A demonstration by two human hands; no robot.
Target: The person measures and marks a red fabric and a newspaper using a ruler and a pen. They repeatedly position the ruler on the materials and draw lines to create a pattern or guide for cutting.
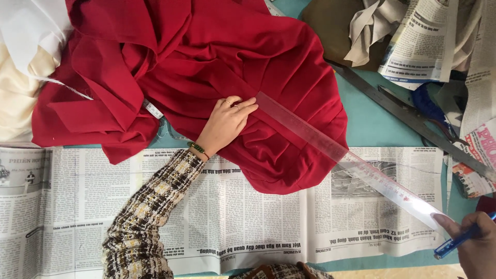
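Here, pressing the left hand, fingers together and flat, onto red cloth at one end of a clear ruler; pinching a blue pen in the right hand, fingertip touching the ruler's other end, over newspaper on the surface.

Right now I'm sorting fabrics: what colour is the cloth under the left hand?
Deep red cloth, under the left hand; head view.

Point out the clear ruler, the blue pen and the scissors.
clear ruler (330,146), head view, middle of its strip.
blue pen (457,241), head view, barrel below the right hand.
scissors (429,107), head view, blue handle.
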